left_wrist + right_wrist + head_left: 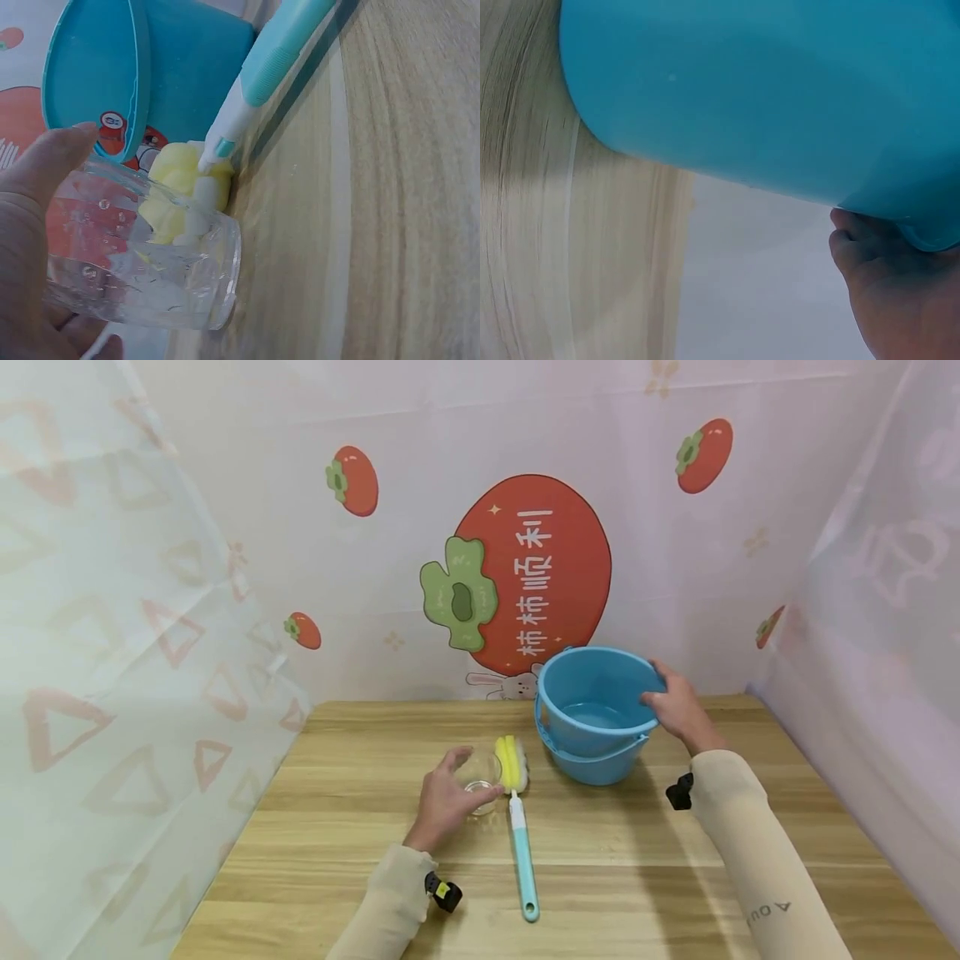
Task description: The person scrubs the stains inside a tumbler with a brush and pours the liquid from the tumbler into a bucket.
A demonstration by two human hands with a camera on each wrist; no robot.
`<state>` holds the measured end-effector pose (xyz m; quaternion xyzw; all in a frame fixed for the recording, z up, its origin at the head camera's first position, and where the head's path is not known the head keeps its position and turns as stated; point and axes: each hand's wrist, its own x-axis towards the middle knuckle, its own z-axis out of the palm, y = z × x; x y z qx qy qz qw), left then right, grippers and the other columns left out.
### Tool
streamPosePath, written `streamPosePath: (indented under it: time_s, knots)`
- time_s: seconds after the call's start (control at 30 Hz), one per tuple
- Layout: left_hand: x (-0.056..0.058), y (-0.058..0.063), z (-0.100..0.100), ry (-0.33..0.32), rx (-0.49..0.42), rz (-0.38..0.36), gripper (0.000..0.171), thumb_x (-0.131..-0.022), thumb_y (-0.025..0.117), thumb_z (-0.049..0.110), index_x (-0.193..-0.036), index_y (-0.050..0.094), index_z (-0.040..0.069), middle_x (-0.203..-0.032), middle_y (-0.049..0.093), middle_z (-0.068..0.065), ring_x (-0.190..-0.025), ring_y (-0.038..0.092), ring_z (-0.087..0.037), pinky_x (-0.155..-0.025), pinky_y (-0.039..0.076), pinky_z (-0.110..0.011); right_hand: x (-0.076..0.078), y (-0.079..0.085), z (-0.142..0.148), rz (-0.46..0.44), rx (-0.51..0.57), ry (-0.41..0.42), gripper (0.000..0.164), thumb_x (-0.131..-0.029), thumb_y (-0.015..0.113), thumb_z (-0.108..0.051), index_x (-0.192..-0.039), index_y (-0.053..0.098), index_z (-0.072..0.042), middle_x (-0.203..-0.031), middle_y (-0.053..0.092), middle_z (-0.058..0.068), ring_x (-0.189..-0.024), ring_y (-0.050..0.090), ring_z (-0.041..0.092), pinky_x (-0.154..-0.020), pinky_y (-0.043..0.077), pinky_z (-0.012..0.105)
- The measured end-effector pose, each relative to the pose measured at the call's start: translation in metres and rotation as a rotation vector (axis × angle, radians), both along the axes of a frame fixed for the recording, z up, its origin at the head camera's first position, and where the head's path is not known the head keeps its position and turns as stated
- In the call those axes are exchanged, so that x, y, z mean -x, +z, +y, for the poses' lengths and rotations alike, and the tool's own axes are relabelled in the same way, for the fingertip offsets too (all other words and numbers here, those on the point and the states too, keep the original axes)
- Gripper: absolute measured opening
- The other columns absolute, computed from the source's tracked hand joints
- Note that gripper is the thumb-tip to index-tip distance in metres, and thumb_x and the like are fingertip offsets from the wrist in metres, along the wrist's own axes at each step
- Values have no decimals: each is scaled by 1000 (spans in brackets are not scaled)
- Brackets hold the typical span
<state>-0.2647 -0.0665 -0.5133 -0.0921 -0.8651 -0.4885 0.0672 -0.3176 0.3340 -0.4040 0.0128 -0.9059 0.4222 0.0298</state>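
My left hand (441, 800) holds a clear glass cup (172, 262) by its sides, thumb on one side and fingers on the other. The cup stands close to the tabletop; whether its base touches the wood I cannot tell. Just right of it lies a cleaning brush (522, 847) with a yellow and white sponge head and a turquoise handle. My right hand (681, 710) grips the right rim of a blue bucket (596, 747), thumb inside and fingers outside. In the right wrist view the bucket wall (742, 97) fills the upper part. The bucket's handle hangs down at its front.
The wooden tabletop (337, 827) runs back to a white curtain (405, 552) printed with persimmons. More curtain hangs along the left and right sides. Behind the cup and brush, the bucket stands near the table's back edge.
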Motion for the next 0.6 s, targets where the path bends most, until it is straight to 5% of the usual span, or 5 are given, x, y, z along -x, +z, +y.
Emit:
streamPosePath:
  time_s: [0.17,0.33,0.6]
  knots:
    - [0,2,-3,-20,13,-32,106,-72,96,52,-158,45,18,-161,51,-12,-149,49,-37,-117,44,-61,4,4,0,-31,-74,35,83,-102,52,-18,-169,6,-2,-167,27,37,-145,40,61,-111,41,75]
    - [2,7,-5,-17,128,-52,134,-67,96,61,-169,20,19,-171,34,-13,-153,41,-39,-117,41,-67,1,11,10,-24,-168,69,81,-110,48,-36,-167,7,3,-167,26,38,-148,36,61,-115,36,75]
    - [0,17,-35,-69,406,107,125,-75,80,78,-170,22,20,-175,27,-11,-160,32,-38,-124,33,-64,-25,3,34,-16,-186,38,77,-114,20,-50,-167,9,4,-171,15,35,-155,18,61,-119,22,79]
